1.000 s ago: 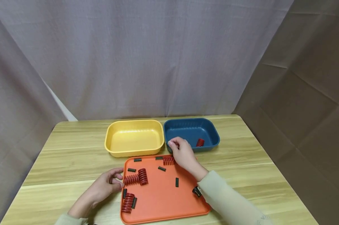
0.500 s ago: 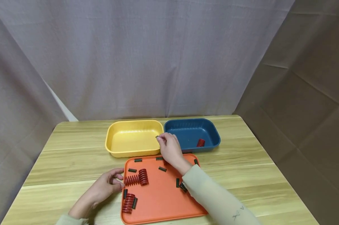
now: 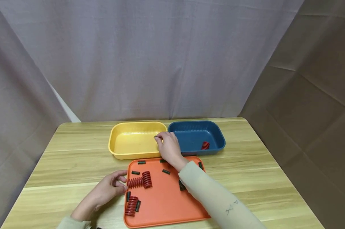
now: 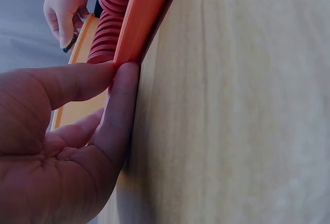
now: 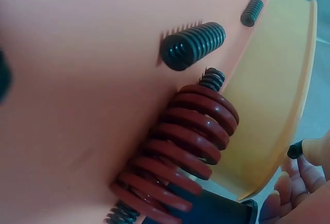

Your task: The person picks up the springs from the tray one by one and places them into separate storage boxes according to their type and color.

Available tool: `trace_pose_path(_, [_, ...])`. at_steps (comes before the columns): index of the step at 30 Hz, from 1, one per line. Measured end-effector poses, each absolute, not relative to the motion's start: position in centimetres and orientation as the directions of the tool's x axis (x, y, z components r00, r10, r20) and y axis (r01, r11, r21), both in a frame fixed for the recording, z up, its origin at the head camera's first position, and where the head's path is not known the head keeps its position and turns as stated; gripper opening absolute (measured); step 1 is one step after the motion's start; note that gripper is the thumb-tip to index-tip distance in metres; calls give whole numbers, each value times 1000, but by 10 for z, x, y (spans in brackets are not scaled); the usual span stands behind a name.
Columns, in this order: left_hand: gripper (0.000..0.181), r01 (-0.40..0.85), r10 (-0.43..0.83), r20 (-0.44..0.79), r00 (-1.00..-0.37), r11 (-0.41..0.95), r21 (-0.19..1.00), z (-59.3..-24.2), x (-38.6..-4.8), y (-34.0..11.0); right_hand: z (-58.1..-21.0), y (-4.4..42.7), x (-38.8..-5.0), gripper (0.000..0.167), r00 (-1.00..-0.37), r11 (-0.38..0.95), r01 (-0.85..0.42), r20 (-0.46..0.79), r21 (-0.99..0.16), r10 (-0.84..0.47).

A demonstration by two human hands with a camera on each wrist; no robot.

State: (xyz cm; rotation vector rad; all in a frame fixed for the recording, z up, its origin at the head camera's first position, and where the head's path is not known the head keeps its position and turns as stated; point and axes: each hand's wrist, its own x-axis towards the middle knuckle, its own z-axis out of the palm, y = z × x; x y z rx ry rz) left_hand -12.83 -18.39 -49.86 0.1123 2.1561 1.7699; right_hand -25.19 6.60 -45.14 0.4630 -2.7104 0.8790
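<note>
My right hand [image 3: 169, 148] pinches a small dark green coil spring [image 5: 295, 150] between thumb and fingertips, above the right end of the yellow bin [image 3: 123, 156]. The spring's end pokes out past the fingertips. At the left rim of the orange tray [image 3: 166, 211], my left hand [image 3: 110, 187] grips the edge between thumb and finger, as the left wrist view shows closely. Large red springs [image 3: 147, 179] lie on the tray near that hand, with several small dark springs [image 3: 166, 171] scattered about. Another large red spring [image 5: 180, 141] is under the right arm, hidden in the head view.
Right of the yellow bin stands a blue bin [image 3: 222, 146] with one red spring [image 3: 205, 145] inside. Both bins sit behind the tray on a wooden table [image 3: 261, 190]. Grey curtains [image 3: 132, 63] hang behind and at the sides.
My right hand has moved left from the blue bin's near-left corner to the yellow bin's right end, carrying the small spring. The left hand keeps its hold on the tray.
</note>
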Motion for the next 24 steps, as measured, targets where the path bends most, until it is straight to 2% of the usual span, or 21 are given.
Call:
trace_pose_path(14, [68,-161,299,-216,-929,198,967,-496,-127,-183,-455,65,-257,17,-919,766,-375,316,-523,-235])
trace_pose_path(24, [67,-164,279,-221,-935,214,963,-498,-128,-184,-448,81,-254,20,-932,736,-352,289,-578,-219])
